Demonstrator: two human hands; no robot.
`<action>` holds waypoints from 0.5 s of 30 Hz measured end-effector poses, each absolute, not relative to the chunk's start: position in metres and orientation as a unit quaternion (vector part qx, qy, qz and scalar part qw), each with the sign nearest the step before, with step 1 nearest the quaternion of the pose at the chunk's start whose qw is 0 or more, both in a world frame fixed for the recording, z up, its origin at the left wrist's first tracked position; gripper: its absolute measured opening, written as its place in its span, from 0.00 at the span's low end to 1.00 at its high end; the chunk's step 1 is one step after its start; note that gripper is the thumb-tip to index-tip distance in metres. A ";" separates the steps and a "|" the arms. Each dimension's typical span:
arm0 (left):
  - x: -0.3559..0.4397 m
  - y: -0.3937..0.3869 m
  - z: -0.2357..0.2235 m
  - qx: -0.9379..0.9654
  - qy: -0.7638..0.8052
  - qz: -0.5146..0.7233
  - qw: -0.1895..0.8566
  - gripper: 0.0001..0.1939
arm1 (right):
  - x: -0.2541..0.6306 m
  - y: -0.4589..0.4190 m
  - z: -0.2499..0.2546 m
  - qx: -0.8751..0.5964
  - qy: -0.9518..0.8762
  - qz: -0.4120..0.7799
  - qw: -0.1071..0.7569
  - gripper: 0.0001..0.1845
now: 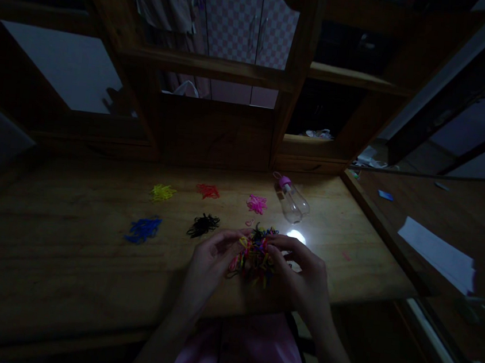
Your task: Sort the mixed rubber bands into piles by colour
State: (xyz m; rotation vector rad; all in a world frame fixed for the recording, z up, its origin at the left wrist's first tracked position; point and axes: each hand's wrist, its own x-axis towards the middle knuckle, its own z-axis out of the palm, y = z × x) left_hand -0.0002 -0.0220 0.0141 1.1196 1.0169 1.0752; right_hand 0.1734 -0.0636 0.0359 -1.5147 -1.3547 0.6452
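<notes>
A mixed pile of small coloured bands (256,251) lies on the wooden desk (65,255) in front of me. My left hand (207,267) touches the pile's left side with its fingers pinched at a yellow band. My right hand (302,277) rests on the pile's right side, fingers curled into the bands. Sorted little heaps lie farther back: yellow (162,192), red (208,190), pink (256,204), black (203,225) and blue (142,229).
A clear plastic bottle with a pink cap (291,200) lies on its side behind the pile, beside a bright light spot (296,237). Wooden shelving (213,126) rises at the desk's back. White paper (436,254) lies on a surface to the right. The room is dim.
</notes>
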 end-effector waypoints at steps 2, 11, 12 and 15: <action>-0.001 -0.022 0.013 0.491 0.437 0.476 0.584 0.07 | 0.173 -0.065 0.038 -0.609 -0.563 0.269 0.489 0.04; 0.002 -0.028 0.018 0.517 0.438 0.451 0.580 0.06 | 0.156 -0.069 0.041 -0.567 -0.586 0.282 0.506 0.04; 0.002 -0.029 0.019 0.523 0.437 0.450 0.577 0.05 | 0.155 -0.068 0.040 -0.564 -0.588 0.280 0.508 0.03; 0.003 -0.031 0.021 0.532 0.444 0.455 0.560 0.04 | 0.153 -0.068 0.038 -0.563 -0.591 0.282 0.505 0.02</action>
